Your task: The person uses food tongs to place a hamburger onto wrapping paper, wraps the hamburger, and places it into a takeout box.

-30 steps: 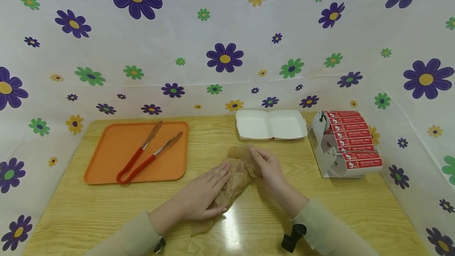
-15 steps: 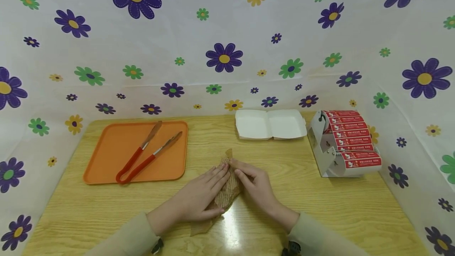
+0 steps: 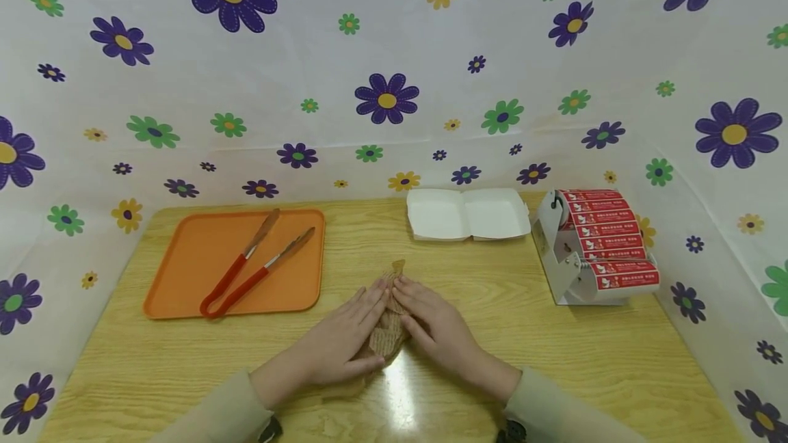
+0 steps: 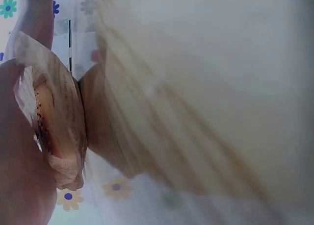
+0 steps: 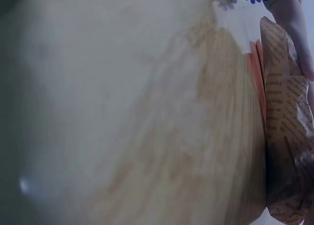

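A small bundle in brown printed wrapping paper (image 3: 388, 336) lies on the wooden table between both hands. Through a gap in the paper, the left wrist view shows a golden bun-like food (image 4: 47, 112) with dark specks. My left hand (image 3: 338, 337) rests on the bundle's left side, fingers straight and the thumb near its lower end. From the other side, my right hand (image 3: 440, 333) presses its straight fingers onto the paper, fingertips close to those of the left. A pointed paper end sticks out beyond the fingertips. The hands cover much of the bundle.
An orange tray (image 3: 178, 258) at the left bears red-handled tongs (image 3: 243, 272). An opened white box (image 3: 438, 214) sits at the back, right of the middle. A label dispenser (image 3: 557, 265) with a roll of red labels stands at the right. Flowered cloth hangs behind the table.
The right hand has folded a loose paper flap from the right over onto the bundle, and its fingers have flattened against it. The left hand has stayed nearly in place.
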Action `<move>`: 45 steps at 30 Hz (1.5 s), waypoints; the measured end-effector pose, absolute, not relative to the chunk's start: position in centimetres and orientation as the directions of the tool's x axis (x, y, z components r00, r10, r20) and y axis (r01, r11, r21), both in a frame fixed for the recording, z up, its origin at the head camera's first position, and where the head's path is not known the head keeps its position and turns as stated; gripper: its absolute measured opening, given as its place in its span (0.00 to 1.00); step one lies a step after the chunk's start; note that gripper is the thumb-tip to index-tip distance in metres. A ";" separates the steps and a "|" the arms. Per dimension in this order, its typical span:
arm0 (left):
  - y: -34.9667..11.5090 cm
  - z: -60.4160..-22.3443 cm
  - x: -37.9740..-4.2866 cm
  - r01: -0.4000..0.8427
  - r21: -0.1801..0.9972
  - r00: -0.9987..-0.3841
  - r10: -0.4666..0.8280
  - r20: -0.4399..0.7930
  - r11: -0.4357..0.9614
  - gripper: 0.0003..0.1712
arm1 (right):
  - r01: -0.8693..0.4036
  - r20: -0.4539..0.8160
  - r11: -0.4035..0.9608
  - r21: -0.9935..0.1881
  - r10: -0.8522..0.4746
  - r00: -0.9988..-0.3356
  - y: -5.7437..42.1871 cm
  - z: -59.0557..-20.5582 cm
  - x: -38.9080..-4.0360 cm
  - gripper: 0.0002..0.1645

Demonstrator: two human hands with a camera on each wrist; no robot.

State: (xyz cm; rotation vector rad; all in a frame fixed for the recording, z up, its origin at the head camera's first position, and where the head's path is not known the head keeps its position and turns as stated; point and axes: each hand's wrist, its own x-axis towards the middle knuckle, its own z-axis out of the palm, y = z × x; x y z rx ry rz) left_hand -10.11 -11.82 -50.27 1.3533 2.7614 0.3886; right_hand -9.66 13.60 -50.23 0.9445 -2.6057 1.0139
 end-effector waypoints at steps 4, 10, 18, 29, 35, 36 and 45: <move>-12.0 -50.1 -10.1 0.794 0.192 -0.603 0.786 0.135 0.576 0.58 | -0.660 0.360 0.606 -0.444 -0.554 -0.751 13.7 -50.3 -9.6 0.34; -12.0 -49.7 -9.8 0.851 0.041 -0.523 0.835 0.172 0.524 0.55 | -0.671 0.343 0.609 -0.423 -0.577 -0.741 13.9 -50.1 -9.7 0.36; -11.9 -49.6 -9.3 0.830 -0.012 -0.554 0.826 0.101 0.558 0.50 | -0.681 0.348 0.594 -0.428 -0.587 -0.731 14.2 -49.7 -10.0 0.37; -11.8 -49.5 -9.0 0.828 0.029 -0.560 0.823 0.095 0.560 0.52 | -0.683 0.256 0.658 -0.316 -0.634 -0.729 13.9 -49.7 -10.4 0.34; -12.1 -49.7 -9.0 0.826 0.053 -0.563 0.821 0.089 0.561 0.55 | -0.697 0.221 0.648 -0.305 -0.664 -0.714 13.9 -49.8 -11.1 0.35; -12.1 -49.7 -9.0 0.827 0.057 -0.563 0.822 0.087 0.560 0.55 | -0.704 0.213 0.640 -0.309 -0.675 -0.707 13.9 -49.9 -11.2 0.36; -14.3 -49.9 -10.4 0.894 0.051 -0.447 0.886 0.124 0.445 0.52 | -0.796 0.146 0.580 -0.170 -0.784 -0.603 15.1 -50.0 -12.3 0.43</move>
